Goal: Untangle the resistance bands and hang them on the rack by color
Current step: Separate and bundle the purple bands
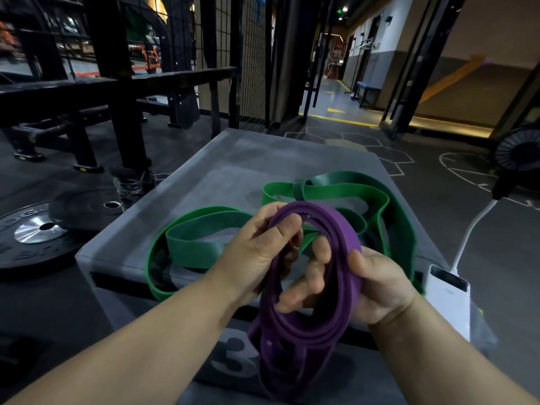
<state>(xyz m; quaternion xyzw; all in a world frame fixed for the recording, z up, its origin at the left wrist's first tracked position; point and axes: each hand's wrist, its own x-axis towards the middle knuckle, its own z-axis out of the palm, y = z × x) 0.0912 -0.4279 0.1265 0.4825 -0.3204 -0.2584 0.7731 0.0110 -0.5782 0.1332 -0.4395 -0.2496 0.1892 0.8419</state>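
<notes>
Purple bands (pixel 344 229) held by both hands
Coil is pinched by left hand (pixel 257 258), gripped by right hand (pixel 380 287); green bands (pixel 198 247) are piled on grey box (pixel 233 159).

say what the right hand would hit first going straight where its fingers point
The right hand points left through the purple band coil, so probably the left hand first; depth is unclear.

One view: head-worn wide-angle, pitched forward and down. Very near the work: left hand (pixel 257 252), right hand (pixel 380 285) and purple band (pixel 347 229) fill lower centre, forearms (pixel 146 346) enter from bottom edge. Grey box (pixel 204 171) just beyond; floor (pixel 438 223) and corridor (pixel 330 95) recede up-frame. Verticals lean at frame edges.
</notes>
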